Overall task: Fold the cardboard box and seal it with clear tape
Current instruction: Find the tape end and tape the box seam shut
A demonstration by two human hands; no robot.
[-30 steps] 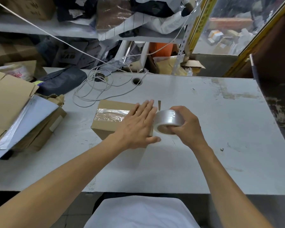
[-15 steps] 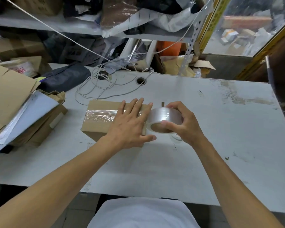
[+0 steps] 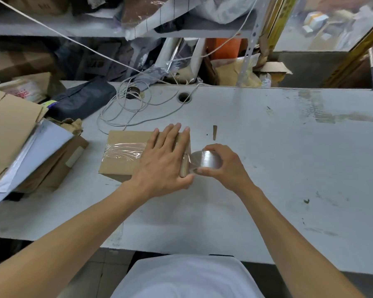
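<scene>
Head view showed your left hand (image 3: 163, 161) spread flat, pinning the cardboard box (image 3: 125, 154) on the table (image 3: 289, 168) — your right hand (image 3: 222, 166) gripped the clear tape roll (image 3: 205, 160) just off its right edge. Tape could have wrinkled or torn crooked if tension slipped.

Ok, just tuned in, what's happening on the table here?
A person is taping a cardboard box shut on the white table. The left hand lies flat on the box top, over a strip of clear tape that already runs across it. The right hand grips the tape roll at the box's right end, with the tape not yet cut.
</scene>
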